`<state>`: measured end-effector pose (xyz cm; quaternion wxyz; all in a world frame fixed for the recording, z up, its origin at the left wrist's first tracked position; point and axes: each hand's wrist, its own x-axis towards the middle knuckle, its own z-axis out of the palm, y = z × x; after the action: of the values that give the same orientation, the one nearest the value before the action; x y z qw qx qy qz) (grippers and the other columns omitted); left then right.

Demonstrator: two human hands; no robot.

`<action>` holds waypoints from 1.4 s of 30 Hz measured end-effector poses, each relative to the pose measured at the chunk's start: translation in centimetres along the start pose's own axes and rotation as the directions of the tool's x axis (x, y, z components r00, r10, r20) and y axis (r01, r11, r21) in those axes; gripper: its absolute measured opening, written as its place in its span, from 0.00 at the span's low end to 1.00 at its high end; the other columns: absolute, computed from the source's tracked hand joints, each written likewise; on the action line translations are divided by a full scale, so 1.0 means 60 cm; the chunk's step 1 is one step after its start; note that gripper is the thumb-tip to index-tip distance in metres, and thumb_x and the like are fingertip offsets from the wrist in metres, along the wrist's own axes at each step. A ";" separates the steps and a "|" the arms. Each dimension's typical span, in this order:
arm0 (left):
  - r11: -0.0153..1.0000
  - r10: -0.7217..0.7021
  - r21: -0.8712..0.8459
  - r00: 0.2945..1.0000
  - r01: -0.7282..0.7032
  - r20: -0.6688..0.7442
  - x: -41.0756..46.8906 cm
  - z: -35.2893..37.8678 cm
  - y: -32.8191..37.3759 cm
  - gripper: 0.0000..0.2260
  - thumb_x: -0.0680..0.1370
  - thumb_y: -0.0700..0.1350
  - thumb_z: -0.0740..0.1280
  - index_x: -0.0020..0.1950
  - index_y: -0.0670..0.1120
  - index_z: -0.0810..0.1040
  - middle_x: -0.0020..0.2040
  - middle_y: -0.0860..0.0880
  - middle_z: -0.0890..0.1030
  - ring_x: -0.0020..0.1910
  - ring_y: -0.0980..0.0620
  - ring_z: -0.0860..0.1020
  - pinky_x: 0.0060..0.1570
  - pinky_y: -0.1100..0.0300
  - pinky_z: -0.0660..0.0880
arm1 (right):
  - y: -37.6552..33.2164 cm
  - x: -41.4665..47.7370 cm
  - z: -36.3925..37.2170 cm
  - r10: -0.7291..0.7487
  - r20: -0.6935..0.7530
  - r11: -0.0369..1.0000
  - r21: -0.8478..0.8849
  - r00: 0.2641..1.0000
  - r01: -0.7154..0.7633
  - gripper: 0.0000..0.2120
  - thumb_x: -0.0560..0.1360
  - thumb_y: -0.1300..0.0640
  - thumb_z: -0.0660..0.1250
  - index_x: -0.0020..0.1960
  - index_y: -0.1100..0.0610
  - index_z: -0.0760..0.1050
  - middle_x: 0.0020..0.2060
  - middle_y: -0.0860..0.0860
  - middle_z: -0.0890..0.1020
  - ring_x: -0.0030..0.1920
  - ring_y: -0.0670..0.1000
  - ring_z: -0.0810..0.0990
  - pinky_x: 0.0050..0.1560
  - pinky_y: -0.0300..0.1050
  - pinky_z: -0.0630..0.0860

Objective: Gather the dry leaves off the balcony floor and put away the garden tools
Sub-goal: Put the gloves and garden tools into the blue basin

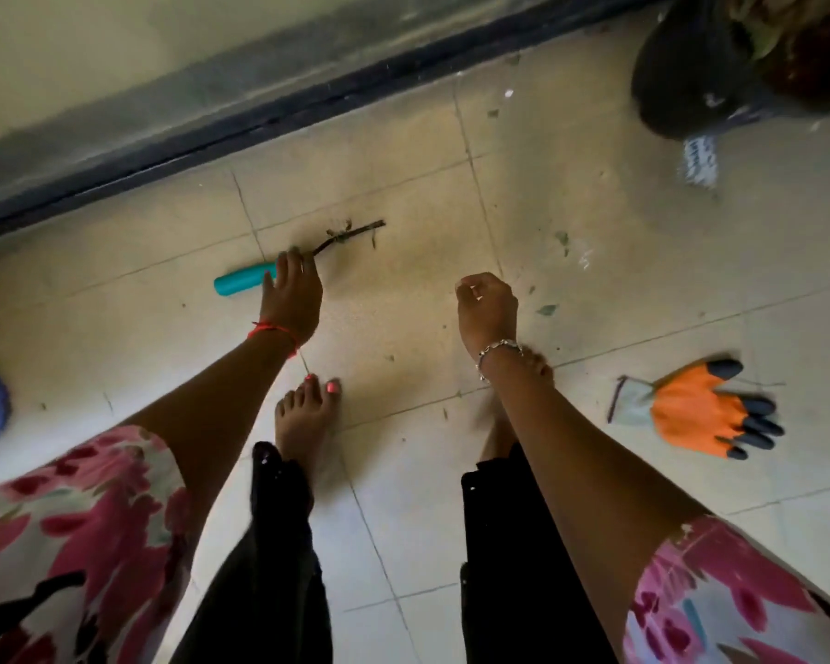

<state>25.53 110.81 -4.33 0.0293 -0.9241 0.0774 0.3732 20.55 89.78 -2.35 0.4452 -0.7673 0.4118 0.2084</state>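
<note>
The teal-handled garden tool with a dark metal shank [240,282] lies on the tiled balcony floor [595,261] near its wall edge, its long axis roughly parallel to that edge. The left hand [291,299] is over the handle's inner end, its fingers [294,265] close together and nearly straight, not visibly wrapped round it. The right hand [487,306] is well apart with its fingers curled; I cannot tell whether it holds anything.

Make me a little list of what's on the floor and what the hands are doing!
left hand: resting on the tool; grip unclear
tool: teal handle, dark bent prong, lying on the floor
right hand: fingers curled, apart from the tool; anything inside is hidden
glove: orange and black, flat on the floor, right side
leaf bits: scattered on the tiles
</note>
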 end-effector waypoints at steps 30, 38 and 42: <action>0.498 0.803 0.158 0.522 -0.853 0.288 -0.547 -0.134 0.536 0.10 0.78 0.41 0.61 0.57 0.37 0.71 0.50 0.33 0.78 0.53 0.35 0.74 0.44 0.49 0.69 | 0.271 -0.542 -0.331 0.808 -0.297 0.450 0.868 0.508 -0.209 0.10 0.76 0.65 0.59 0.52 0.66 0.77 0.52 0.63 0.78 0.55 0.59 0.75 0.51 0.42 0.66; 0.426 0.770 0.141 0.440 -0.893 0.462 -0.774 0.152 0.589 0.10 0.79 0.41 0.60 0.57 0.38 0.72 0.50 0.35 0.76 0.52 0.36 0.74 0.47 0.47 0.73 | 0.515 -0.718 -0.230 0.932 -0.062 0.173 0.942 0.357 -0.288 0.13 0.77 0.54 0.57 0.54 0.55 0.78 0.52 0.54 0.80 0.56 0.56 0.76 0.56 0.43 0.68; 0.344 0.684 0.175 0.374 -0.923 0.626 -0.880 0.290 0.585 0.10 0.79 0.41 0.60 0.57 0.38 0.72 0.52 0.35 0.76 0.53 0.37 0.74 0.46 0.51 0.71 | 0.641 -0.819 -0.179 0.968 0.056 0.004 0.971 0.243 -0.238 0.12 0.77 0.63 0.58 0.56 0.65 0.76 0.54 0.61 0.78 0.57 0.59 0.75 0.54 0.43 0.67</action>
<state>-29.64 84.54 19.93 0.0907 -0.5945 0.6229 0.5003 -39.60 92.35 17.25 0.4028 -0.1145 0.8975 -0.1384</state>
